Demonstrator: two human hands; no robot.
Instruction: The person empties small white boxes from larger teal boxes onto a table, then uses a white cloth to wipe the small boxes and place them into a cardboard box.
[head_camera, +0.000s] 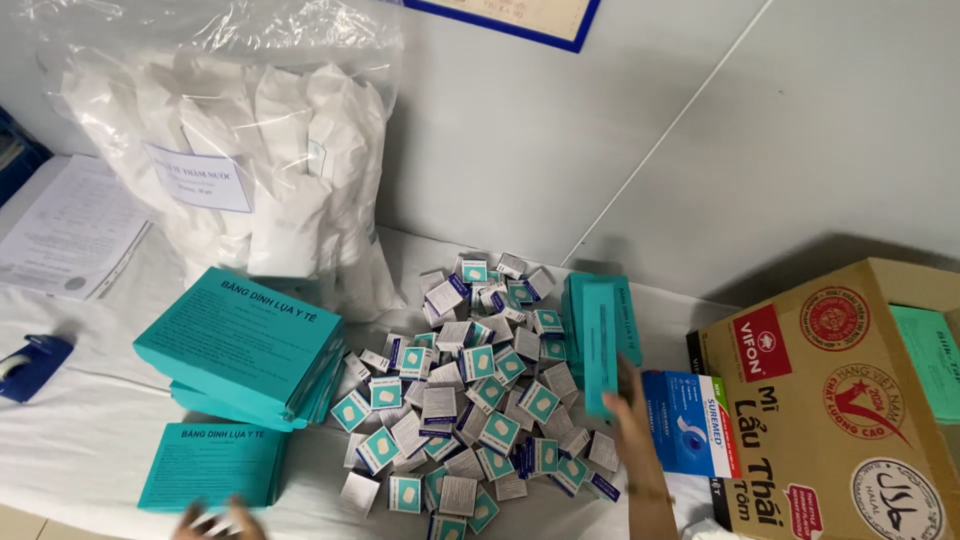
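Observation:
My right hand (632, 422) reaches up from the bottom edge with its fingers stretched out. The fingertips rest against the lower right side of a tall teal carton (600, 335) that stands on end. Just right of the hand lies a blue and white box (690, 420). Only the fingertips of my left hand (215, 518) show at the bottom left, spread apart. They sit just below a flat teal carton (210, 465) and hold nothing I can see. Between the hands lies a heap of several small teal and white boxes (470, 400).
A stack of flat teal cartons (245, 345) lies at the left. Behind it stands a clear plastic bag of white packs (260, 160). A brown cardboard box (840, 400) fills the right. A paper sheet (75, 230) and a blue tape dispenser (30, 365) lie far left on the white cloth (90, 420).

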